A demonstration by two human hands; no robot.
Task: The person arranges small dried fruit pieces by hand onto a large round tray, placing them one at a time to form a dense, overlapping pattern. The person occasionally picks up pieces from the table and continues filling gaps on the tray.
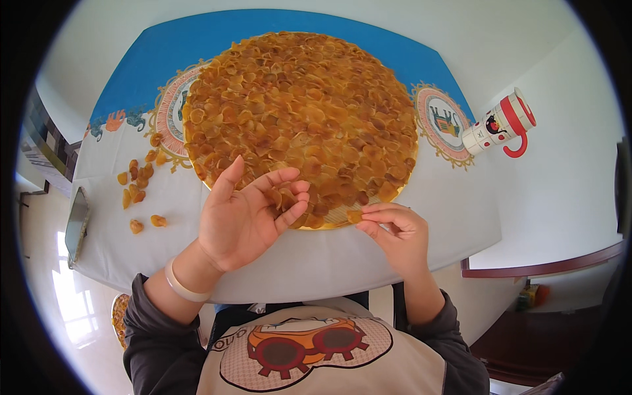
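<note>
A large round tray (340, 215) lies on the table, covered almost entirely with thin amber-brown dried slices (301, 108). Its ribbed bottom shows only at the near right edge. Palm up over the tray's near left edge, my left hand (242, 217) cups several of the slices (282, 197) in its curled fingers. My right hand (400, 232) pinches one amber slice (354, 216) between thumb and fingertips, at the bare patch by the near rim. Part of the tray's near edge is hidden behind my left hand.
Several loose amber pieces (138, 180) lie on the white and blue tablecloth (163, 256) at the left. A phone (77, 227) rests at the left table edge. A white mug with a red lid and handle (499, 122) stands at the right. Another filled tray (120, 316) is low at the left.
</note>
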